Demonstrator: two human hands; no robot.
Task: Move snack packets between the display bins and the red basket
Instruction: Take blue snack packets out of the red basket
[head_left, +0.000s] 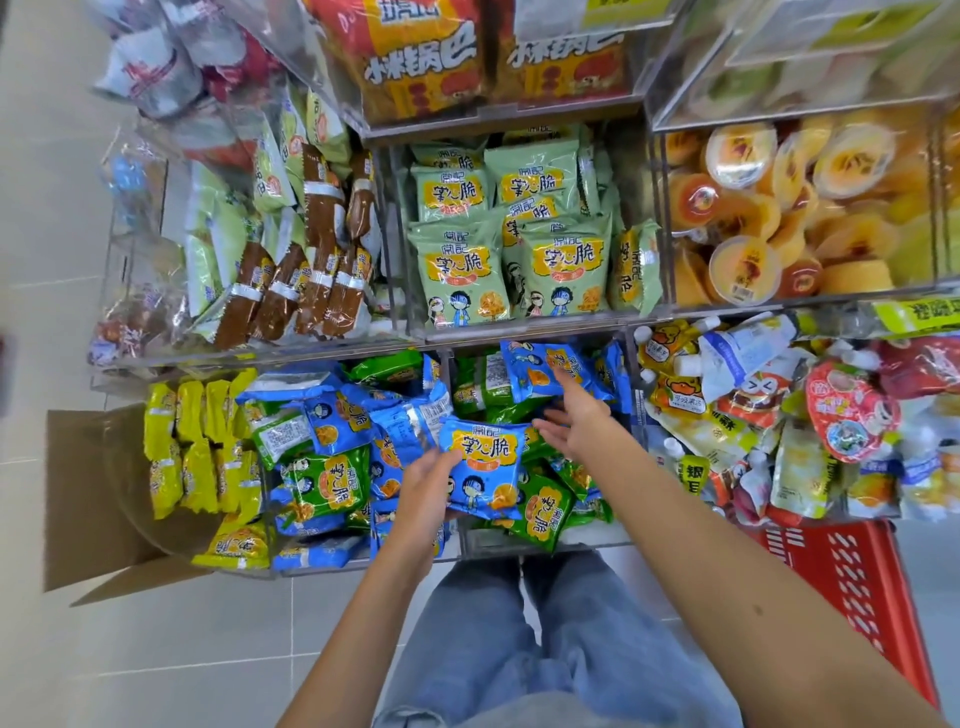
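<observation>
Over the bins (498, 543), left hand (422, 486) grips 掌心脆 packet (485, 460).

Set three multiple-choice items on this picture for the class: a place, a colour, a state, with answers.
1. The red basket is: A. low at the person's right B. high at the left C. high at the right
2. The packet in the left hand is: A. green B. blue C. yellow
3. The right hand is: A. a fist B. open C. gripping the basket
Answers: 1 A, it shows at the lower right; 2 B, blue wrapper; 3 B, fingers stretched out.
</observation>
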